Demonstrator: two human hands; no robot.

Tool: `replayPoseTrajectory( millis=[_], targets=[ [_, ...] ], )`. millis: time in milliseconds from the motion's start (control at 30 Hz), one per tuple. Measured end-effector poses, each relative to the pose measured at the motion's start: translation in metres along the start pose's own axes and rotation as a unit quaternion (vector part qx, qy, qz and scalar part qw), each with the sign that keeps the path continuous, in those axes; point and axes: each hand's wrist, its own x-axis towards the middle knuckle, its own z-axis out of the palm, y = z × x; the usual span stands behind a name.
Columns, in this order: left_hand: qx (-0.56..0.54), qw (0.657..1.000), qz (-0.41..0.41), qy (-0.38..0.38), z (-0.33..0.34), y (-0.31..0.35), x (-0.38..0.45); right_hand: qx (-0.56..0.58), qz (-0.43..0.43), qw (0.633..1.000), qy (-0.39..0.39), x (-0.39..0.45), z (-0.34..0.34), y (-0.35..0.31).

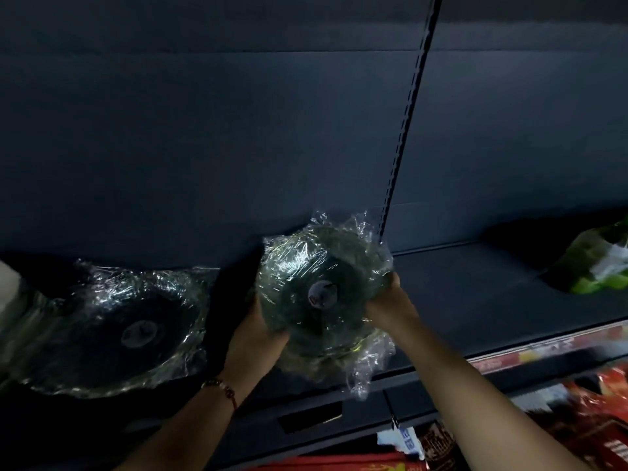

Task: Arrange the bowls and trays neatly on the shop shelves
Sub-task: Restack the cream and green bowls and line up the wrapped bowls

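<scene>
A stack of dark green bowls (319, 294) wrapped in clear plastic film is tilted with its base toward me, just above the dark shelf (475, 300). My left hand (253, 329) grips its left side and my right hand (390, 304) grips its right side. To the left, a larger stack of dark bowls (115, 331) in plastic wrap lies on the same shelf, its base also facing me. The fingers of both hands are partly hidden behind the wrapped stack.
A slotted shelf upright (407, 124) rises behind the held bowls. A green and white packet (601, 266) lies at the far right of the shelf. Red packaged goods (594, 413) fill the lower shelf on the right. A pale object (8, 287) sits at the left edge.
</scene>
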Motion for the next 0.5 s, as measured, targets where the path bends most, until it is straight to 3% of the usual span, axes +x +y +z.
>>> replayPoseTrajectory(
  millis=[133, 333, 500],
  targets=[
    [-0.031, 0.999, -0.021, 0.034, -0.016, -0.004, 0.005, -0.046, -0.037, 0.997, 0.041, -0.006, 0.002, -0.004],
    [-0.098, 0.991, 0.041, 0.086, -0.045, 0.014, 0.014, -0.02, -0.032, 0.999, 0.035, -0.011, -0.014, -0.02],
    [-0.076, 0.995, 0.028, 0.06, -0.044, -0.004, 0.002, -0.04, -0.01, 0.999, -0.004, -0.021, 0.009, -0.005]
  ],
)
